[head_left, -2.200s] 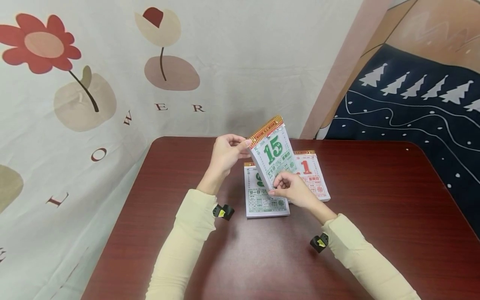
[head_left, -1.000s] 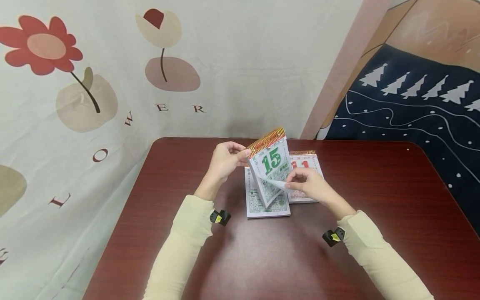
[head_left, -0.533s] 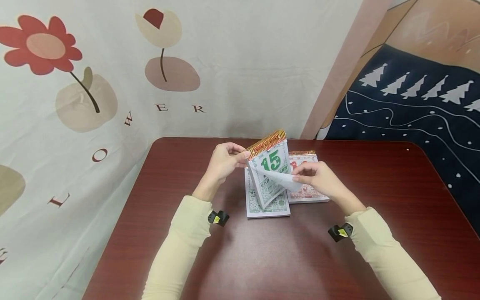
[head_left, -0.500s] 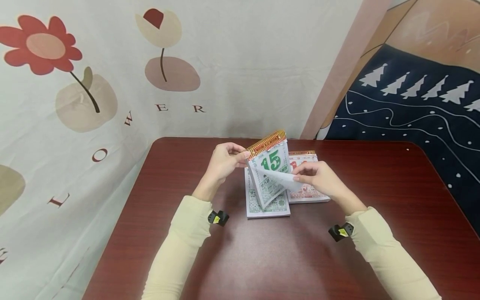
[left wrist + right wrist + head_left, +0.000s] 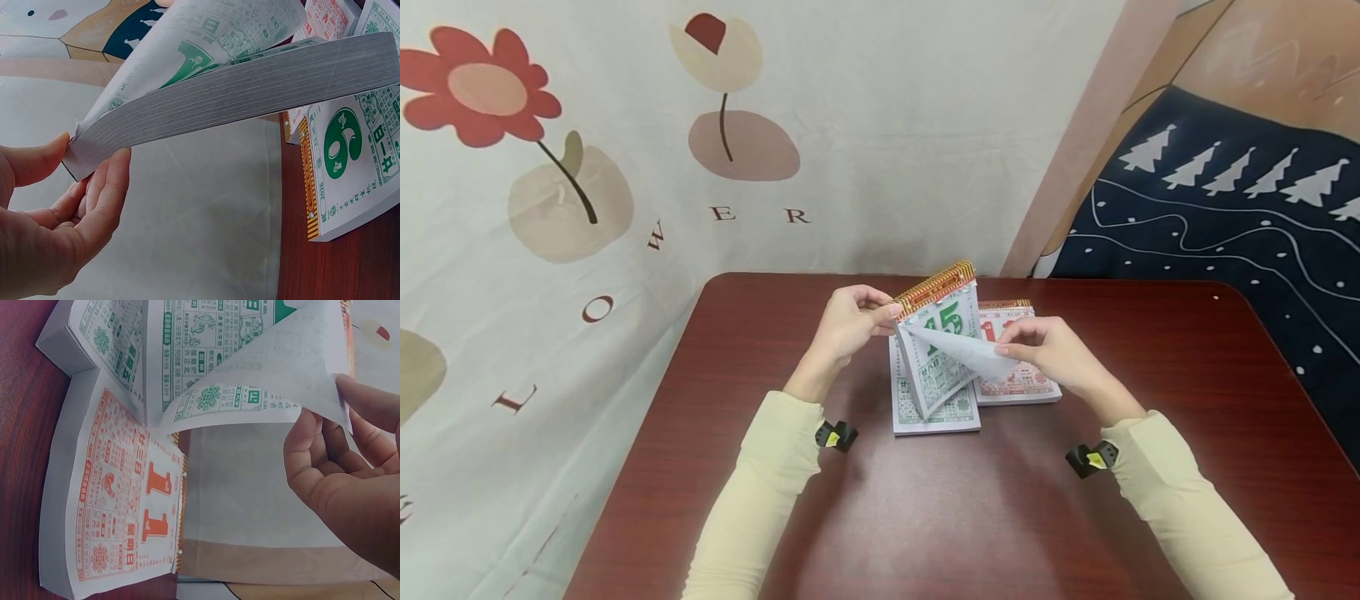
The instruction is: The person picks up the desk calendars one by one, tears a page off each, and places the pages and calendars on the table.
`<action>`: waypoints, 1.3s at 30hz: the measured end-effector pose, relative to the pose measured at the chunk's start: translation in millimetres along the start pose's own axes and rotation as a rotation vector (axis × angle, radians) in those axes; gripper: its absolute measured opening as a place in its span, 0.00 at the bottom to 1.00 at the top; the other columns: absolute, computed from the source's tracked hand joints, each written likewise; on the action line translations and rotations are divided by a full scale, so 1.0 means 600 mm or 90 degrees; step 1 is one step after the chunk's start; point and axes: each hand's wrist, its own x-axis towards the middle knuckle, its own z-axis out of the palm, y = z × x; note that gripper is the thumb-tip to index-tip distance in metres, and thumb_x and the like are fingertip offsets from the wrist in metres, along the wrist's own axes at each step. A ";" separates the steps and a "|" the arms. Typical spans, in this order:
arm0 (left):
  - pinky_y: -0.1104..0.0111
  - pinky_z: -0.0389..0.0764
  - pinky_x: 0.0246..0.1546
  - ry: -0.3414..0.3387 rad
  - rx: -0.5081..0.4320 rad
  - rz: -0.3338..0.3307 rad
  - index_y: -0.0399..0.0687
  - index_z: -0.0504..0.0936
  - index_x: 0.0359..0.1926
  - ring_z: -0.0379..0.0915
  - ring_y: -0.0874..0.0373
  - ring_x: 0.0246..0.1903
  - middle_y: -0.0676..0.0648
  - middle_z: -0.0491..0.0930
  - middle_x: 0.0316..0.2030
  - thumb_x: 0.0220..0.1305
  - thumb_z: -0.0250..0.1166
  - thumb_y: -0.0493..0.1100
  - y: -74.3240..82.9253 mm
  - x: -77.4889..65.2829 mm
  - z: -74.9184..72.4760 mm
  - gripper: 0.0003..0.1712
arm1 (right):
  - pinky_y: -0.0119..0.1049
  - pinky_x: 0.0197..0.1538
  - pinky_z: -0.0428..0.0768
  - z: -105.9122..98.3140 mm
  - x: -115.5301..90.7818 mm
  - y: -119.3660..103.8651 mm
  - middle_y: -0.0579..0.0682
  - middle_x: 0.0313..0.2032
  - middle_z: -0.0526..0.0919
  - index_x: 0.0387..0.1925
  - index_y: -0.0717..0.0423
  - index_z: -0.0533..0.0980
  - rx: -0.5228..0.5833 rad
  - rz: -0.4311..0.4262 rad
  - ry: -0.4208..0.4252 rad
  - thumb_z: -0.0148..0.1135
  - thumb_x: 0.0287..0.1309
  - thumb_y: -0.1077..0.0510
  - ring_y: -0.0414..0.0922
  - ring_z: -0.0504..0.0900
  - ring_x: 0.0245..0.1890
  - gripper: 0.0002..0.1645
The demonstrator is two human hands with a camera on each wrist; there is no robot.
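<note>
My left hand [image 5: 853, 321] grips a tear-off calendar [image 5: 934, 287] by its upper left corner, thumb on top and fingers beneath. The calendar tilts in the air, gold-and-red header uppermost, with a green 15 partly covered. Its front page [image 5: 977, 354] is peeled up diagonally from the lower part, its pale back showing. My right hand [image 5: 1052, 354] pinches this page's corner between thumb and fingers. The left wrist view shows the pad's thick grey page edge [image 5: 237, 87]. In the right wrist view, the lifted page [image 5: 294, 369] curves towards the right thumb [image 5: 369, 403].
Beneath the held calendar lies one with green print [image 5: 912, 417], partly hidden. To its right lies another with a red 11 [image 5: 156, 500]. All are on a dark red wooden table [image 5: 925, 517]. A flower-printed cloth [image 5: 880, 167] hangs behind the table.
My right hand has moved from the calendar's lower edge up and to the right, peeling the front page. The calendar has lowered slightly in my left hand, which keeps its grip.
</note>
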 end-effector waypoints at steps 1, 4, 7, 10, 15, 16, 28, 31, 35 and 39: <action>0.63 0.85 0.33 0.000 0.001 0.001 0.22 0.74 0.39 0.77 0.58 0.24 0.40 0.75 0.29 0.59 0.61 0.28 0.000 0.000 0.000 0.09 | 0.31 0.35 0.81 -0.001 0.000 -0.001 0.57 0.33 0.78 0.34 0.67 0.79 -0.001 0.002 0.000 0.65 0.53 0.65 0.44 0.76 0.32 0.07; 0.63 0.85 0.34 -0.001 0.003 0.001 0.23 0.74 0.39 0.77 0.58 0.24 0.40 0.75 0.29 0.59 0.61 0.28 0.001 0.000 0.001 0.09 | 0.30 0.35 0.81 -0.004 -0.002 -0.002 0.56 0.33 0.78 0.34 0.66 0.79 -0.008 0.006 0.000 0.65 0.54 0.64 0.44 0.75 0.32 0.07; 0.63 0.85 0.34 -0.002 0.007 -0.001 0.23 0.74 0.39 0.77 0.58 0.25 0.40 0.75 0.29 0.59 0.61 0.28 0.001 0.001 0.001 0.09 | 0.30 0.35 0.80 -0.007 -0.003 -0.002 0.56 0.33 0.78 0.33 0.65 0.79 -0.012 0.005 -0.004 0.65 0.54 0.64 0.46 0.75 0.32 0.07; 0.63 0.85 0.33 -0.001 0.013 -0.002 0.23 0.75 0.38 0.77 0.57 0.25 0.40 0.76 0.29 0.59 0.61 0.28 0.000 0.000 0.001 0.08 | 0.31 0.35 0.81 -0.009 -0.004 -0.001 0.54 0.32 0.78 0.33 0.65 0.79 -0.014 -0.006 -0.006 0.64 0.55 0.64 0.46 0.75 0.33 0.05; 0.64 0.85 0.32 0.003 0.020 -0.002 0.24 0.75 0.38 0.76 0.57 0.24 0.40 0.76 0.29 0.59 0.62 0.28 -0.001 0.000 0.001 0.08 | 0.32 0.35 0.81 -0.013 -0.004 -0.001 0.54 0.32 0.78 0.32 0.64 0.79 -0.017 -0.012 -0.005 0.63 0.56 0.64 0.47 0.74 0.34 0.04; 0.64 0.85 0.32 0.004 0.022 -0.002 0.24 0.75 0.38 0.76 0.57 0.24 0.40 0.76 0.29 0.59 0.62 0.29 -0.001 0.000 0.001 0.08 | 0.33 0.35 0.81 -0.014 -0.004 -0.001 0.54 0.33 0.78 0.33 0.64 0.79 -0.019 -0.010 -0.004 0.63 0.56 0.64 0.47 0.74 0.35 0.04; 0.60 0.85 0.35 0.006 0.020 -0.012 0.24 0.75 0.38 0.77 0.57 0.25 0.39 0.76 0.29 0.60 0.61 0.29 -0.003 -0.001 0.004 0.08 | 0.36 0.35 0.81 -0.018 -0.007 -0.001 0.55 0.34 0.78 0.33 0.64 0.79 -0.019 -0.010 0.003 0.63 0.56 0.64 0.49 0.73 0.37 0.05; 0.59 0.85 0.35 0.007 0.022 -0.011 0.24 0.75 0.38 0.77 0.57 0.25 0.39 0.76 0.29 0.60 0.61 0.29 -0.004 -0.002 0.004 0.08 | 0.32 0.34 0.81 -0.018 -0.007 -0.003 0.55 0.34 0.79 0.33 0.65 0.79 -0.015 -0.016 0.010 0.63 0.55 0.65 0.48 0.74 0.36 0.04; 0.55 0.83 0.38 0.006 0.022 -0.010 0.24 0.75 0.38 0.77 0.56 0.25 0.39 0.76 0.30 0.60 0.61 0.29 -0.005 -0.002 0.004 0.08 | 0.30 0.33 0.81 -0.018 -0.007 -0.003 0.53 0.33 0.79 0.33 0.65 0.79 -0.013 -0.017 0.020 0.64 0.55 0.66 0.47 0.74 0.35 0.04; 0.55 0.83 0.38 0.006 0.023 -0.010 0.24 0.75 0.38 0.77 0.56 0.25 0.39 0.76 0.30 0.60 0.61 0.28 -0.005 -0.001 0.004 0.08 | 0.30 0.33 0.81 -0.019 -0.006 -0.002 0.53 0.33 0.79 0.33 0.65 0.79 -0.013 -0.011 0.021 0.64 0.54 0.65 0.47 0.74 0.35 0.05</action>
